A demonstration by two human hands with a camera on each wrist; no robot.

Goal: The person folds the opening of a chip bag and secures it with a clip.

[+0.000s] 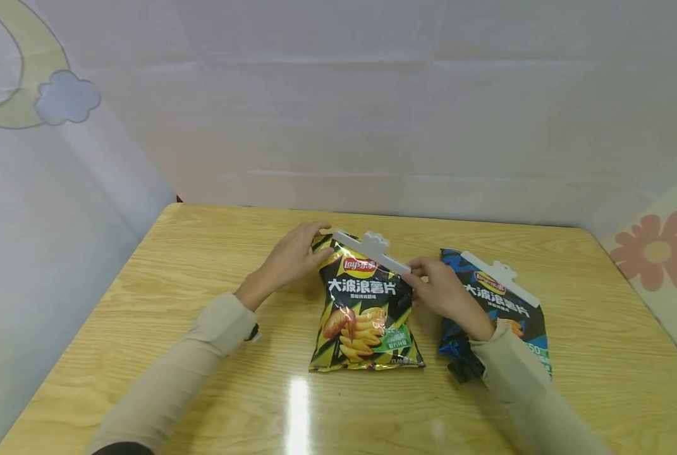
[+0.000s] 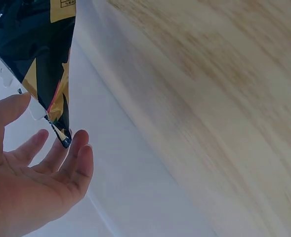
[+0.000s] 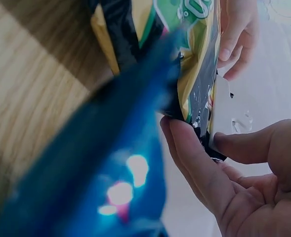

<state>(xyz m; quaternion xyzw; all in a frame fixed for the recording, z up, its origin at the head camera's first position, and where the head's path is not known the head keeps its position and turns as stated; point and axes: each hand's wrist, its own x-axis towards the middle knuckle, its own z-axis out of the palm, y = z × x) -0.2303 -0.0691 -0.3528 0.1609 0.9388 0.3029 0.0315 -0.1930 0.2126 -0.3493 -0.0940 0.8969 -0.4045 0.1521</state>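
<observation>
A black-and-yellow bag of potato chips lies in the middle of the table, with a white bag clip set aslant across its top edge. My right hand pinches the clip's right end and the bag's top corner; in the right wrist view the thumb presses the clip while fingers lie behind the bag. At the bag's top left corner is my left hand. The left wrist view shows its thumb and fingers spread apart around the corner; whether they touch it I cannot tell.
To the right lies a blue-and-black bag of chips, partly under the right forearm, with another white clip across its top. The wooden table ends at a pale cloth backdrop.
</observation>
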